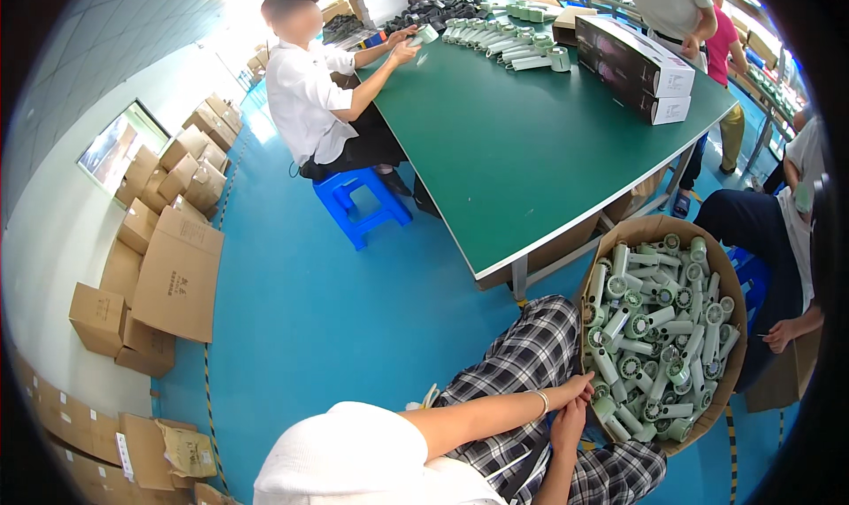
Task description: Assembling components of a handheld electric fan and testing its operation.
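My left hand [575,389], with a pale band round the wrist, is at the near left edge of a large cardboard carton [741,302]. Its fingers are closed together. Just below it, almost touching, my right hand [567,427] is curled, fingertips up by the left hand. Whatever the two hands pinch, if anything, is too small or hidden to make out. Heaped in the carton are many pale green handheld fans [659,319] with round heads and straight handles, lying every which way. My legs in checked trousers [522,355] are beside the carton.
A green-topped table [495,169] stands ahead, bearing rows of fans [500,38] and printed boxes [632,63]. Across it, a seated person [309,89] holds a fan. Another sits right of the carton [787,240]. Cardboard boxes [177,275] line the left wall.
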The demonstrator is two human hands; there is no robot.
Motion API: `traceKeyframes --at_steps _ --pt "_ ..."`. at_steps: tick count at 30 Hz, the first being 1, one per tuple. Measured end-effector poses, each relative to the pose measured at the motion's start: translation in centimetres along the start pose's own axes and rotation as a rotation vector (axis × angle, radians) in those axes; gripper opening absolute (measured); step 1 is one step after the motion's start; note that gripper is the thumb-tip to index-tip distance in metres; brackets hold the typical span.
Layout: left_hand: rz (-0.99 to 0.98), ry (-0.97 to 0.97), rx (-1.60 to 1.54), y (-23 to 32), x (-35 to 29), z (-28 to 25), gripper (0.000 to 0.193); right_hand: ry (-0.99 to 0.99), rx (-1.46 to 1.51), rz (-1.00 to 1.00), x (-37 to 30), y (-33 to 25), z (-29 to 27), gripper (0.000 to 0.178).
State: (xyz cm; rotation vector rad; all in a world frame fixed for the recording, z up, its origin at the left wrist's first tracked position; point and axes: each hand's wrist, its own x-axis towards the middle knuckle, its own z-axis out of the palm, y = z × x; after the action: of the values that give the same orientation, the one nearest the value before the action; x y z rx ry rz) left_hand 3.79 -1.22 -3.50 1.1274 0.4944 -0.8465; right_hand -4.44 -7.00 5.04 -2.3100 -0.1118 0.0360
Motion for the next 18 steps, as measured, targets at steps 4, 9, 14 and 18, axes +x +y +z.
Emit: traceKeyframes --at_steps 4,9,14,18 --pt "-0.024 -0.018 -0.085 0.4 -0.4 -0.2 0.061 0.024 0.098 -0.036 0.2 -1.0 -0.6 0.026" --pt "-0.09 0.006 -0.144 0.7 0.6 -0.5 0.062 -0.079 0.388 0.188 -0.7 -0.9 -0.6 0.036" --pt "-0.135 -0.052 -0.336 0.7 0.7 -1.0 0.064 -0.096 0.677 0.229 -1.2 -1.7 0.1 0.049" --pt "-0.116 -0.057 -0.407 1.1 0.3 -0.9 0.066 -0.1 0.852 0.253 -1.0 -1.9 0.7 0.061"
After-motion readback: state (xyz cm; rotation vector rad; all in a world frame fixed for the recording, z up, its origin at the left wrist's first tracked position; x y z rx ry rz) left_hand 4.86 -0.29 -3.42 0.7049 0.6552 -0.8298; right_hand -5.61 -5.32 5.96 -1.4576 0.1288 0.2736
